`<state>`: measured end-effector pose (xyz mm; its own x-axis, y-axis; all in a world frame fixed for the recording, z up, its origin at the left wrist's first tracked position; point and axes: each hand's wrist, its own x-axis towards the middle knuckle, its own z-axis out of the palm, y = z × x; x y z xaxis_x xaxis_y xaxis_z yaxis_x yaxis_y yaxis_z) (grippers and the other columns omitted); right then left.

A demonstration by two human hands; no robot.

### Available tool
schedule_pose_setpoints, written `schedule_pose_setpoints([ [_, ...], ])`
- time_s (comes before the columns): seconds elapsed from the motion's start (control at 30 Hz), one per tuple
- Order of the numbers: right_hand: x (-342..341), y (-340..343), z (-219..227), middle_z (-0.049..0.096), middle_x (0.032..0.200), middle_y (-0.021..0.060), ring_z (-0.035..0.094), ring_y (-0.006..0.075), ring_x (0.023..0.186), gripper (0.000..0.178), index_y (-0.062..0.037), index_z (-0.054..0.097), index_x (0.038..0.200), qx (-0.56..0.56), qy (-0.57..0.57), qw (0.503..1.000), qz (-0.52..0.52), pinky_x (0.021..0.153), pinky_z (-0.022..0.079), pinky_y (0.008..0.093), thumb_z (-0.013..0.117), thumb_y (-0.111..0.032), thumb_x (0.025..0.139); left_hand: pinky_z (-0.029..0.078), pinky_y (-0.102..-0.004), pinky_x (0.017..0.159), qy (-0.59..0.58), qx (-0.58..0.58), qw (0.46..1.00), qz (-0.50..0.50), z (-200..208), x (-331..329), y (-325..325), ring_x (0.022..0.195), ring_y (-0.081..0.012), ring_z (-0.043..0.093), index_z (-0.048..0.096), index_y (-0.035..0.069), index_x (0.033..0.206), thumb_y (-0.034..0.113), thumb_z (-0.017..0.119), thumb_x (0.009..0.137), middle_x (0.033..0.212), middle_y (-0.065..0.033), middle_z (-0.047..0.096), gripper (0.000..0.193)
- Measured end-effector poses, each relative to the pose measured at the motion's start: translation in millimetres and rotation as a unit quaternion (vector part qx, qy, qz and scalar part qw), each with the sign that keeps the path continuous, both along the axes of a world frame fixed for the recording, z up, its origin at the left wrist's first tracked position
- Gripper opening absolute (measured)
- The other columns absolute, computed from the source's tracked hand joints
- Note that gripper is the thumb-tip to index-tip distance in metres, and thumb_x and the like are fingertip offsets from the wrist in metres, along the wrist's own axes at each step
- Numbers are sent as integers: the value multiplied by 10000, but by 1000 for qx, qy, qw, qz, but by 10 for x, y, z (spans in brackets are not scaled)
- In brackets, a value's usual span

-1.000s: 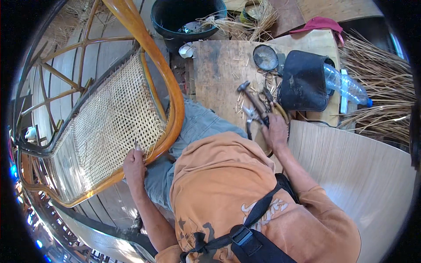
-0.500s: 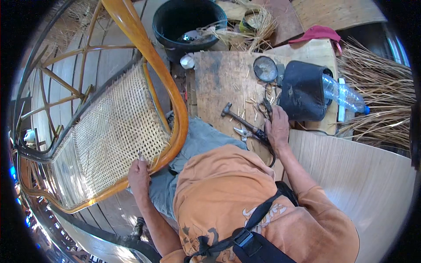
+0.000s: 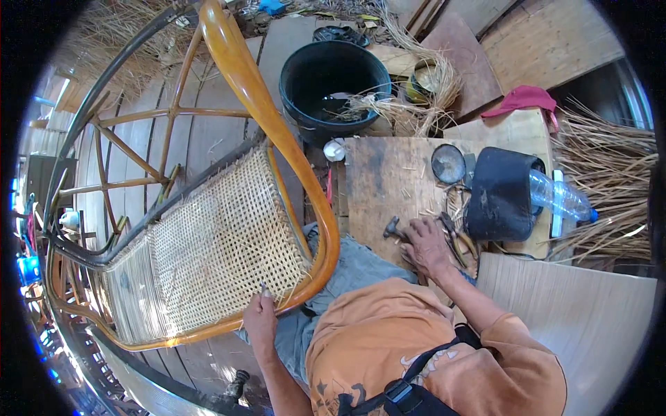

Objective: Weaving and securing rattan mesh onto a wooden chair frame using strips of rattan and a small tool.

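Observation:
My left hand [image 3: 260, 322] is closed near the front rim of a woven cane panel [image 3: 222, 243]. From its fingers a short, thin, pointed tool sticks up at the weave; its kind cannot be made out. The panel belongs to a chair frame [image 3: 323, 201] of glossy bent wood, which leans against my legs. My right hand [image 3: 427, 246] lies over the handle of a hammer [image 3: 393, 227] on the wooden board, its fingers apart and slightly bent. The hand covers most of the handle. Just right of it, pliers [image 3: 452, 232] lie on the board.
The wooden board [image 3: 374, 180] carries small cane pieces, a round dish [image 3: 448, 164] and a black container [image 3: 503, 194] with a plastic bottle [image 3: 558, 194]. A black bucket [image 3: 333, 83] stands beyond it. Bundled cane strands [image 3: 603, 166] and a red cap [image 3: 524, 102] are on the right.
My right hand has moved left across the board, from beside the pliers onto the hammer handle. My left hand stays at the panel's rim. The whole view has shifted.

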<state>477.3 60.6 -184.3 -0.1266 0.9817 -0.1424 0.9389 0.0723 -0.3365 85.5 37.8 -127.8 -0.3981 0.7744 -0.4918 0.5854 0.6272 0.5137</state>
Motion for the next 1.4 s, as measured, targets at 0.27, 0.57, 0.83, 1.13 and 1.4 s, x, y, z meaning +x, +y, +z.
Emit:
schedule_pose_setpoints([
  [0.27,108,128,192,570,920,102,524,296,916,173,-50,590,929,43,82,993,-75,772,441,387,598,-92,762,332,-287,481,-50,-7,998,40,85,75,51,509,-97,369,471,19,642,272,500,903,541,-10,422,364],
  [0.57,-669,916,12,608,862,159,585,352,827,176,-50,597,972,-20,294,956,-5,724,469,402,533,-128,828,335,-208,434,-76,-7,992,98,215,193,84,496,-53,417,542,39,731,314,499,918,575,20,458,336],
  [0.83,-1107,1183,-104,619,917,150,587,344,862,182,-61,602,956,-81,412,908,20,722,475,422,508,-184,861,388,-218,475,-59,19,993,105,253,242,101,527,-74,449,576,23,768,288,498,917,633,3,523,314],
  [1.13,-756,1361,664,499,643,10,460,90,600,154,-10,596,829,-236,292,925,55,535,370,248,592,-163,839,421,-359,556,66,61,995,48,178,205,-39,577,-295,546,570,35,809,274,528,873,646,-152,546,251],
  [1.4,-1997,1460,1175,540,655,82,513,137,612,210,22,587,841,-281,369,842,275,583,425,293,574,-187,849,490,-330,621,-41,65,993,90,281,184,-112,673,-263,623,622,79,881,317,583,848,727,-119,623,243],
])
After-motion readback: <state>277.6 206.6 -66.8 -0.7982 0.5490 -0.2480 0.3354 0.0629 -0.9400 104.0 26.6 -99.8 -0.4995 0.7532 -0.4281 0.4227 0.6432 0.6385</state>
